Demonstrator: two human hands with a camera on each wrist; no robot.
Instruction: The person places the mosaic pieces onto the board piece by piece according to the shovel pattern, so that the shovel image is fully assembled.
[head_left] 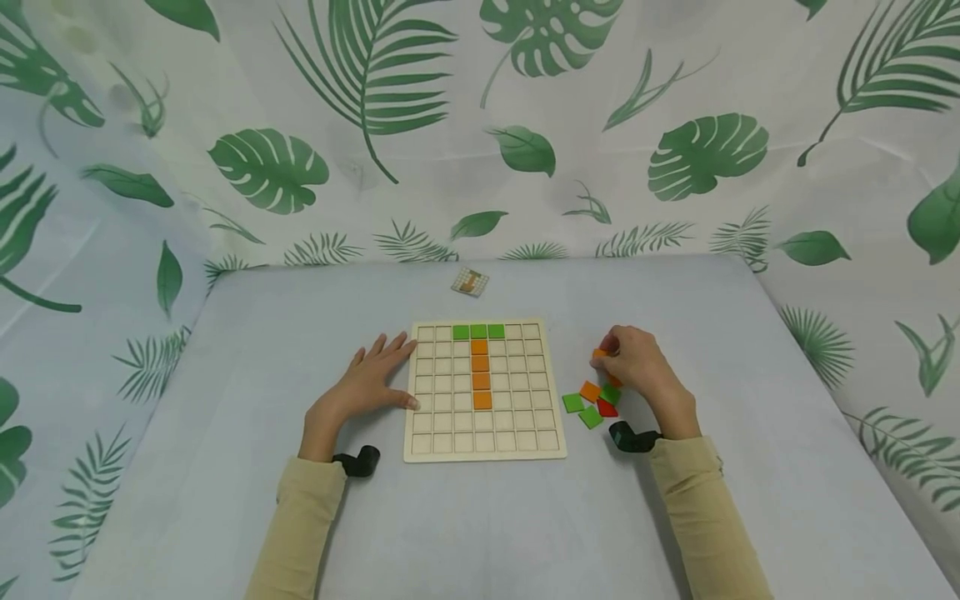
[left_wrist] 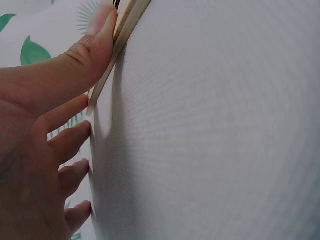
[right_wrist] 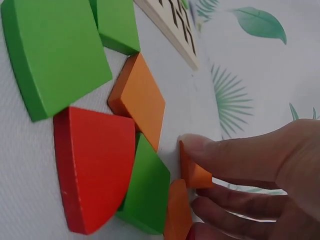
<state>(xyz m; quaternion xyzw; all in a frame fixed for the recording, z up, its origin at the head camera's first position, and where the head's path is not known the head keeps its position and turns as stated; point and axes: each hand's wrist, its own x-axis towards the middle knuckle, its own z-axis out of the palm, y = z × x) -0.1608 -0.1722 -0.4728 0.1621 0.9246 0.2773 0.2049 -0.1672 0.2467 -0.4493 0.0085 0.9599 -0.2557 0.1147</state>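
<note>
A pale wooden grid board (head_left: 486,457) lies on the table, with three green tiles (head_left: 478,332) across its top row and a column of several orange tiles (head_left: 481,381) below. My left hand (head_left: 367,382) has its fingers spread beside the board's left edge; its thumb (left_wrist: 95,47) touches that edge. To the right of the board, my right hand (head_left: 641,360) pinches an orange tile (right_wrist: 199,174) between thumb and fingers. Around it lie loose pieces: a red piece with one curved side (right_wrist: 97,167), green tiles (head_left: 591,417) and another orange tile (right_wrist: 140,95).
Behind the board lies a small patterned card (head_left: 470,282) showing a grid with an orange figure. White cloth with green leaf prints (head_left: 480,167) hangs at the back and sides. Each wrist wears a black camera (head_left: 633,437).
</note>
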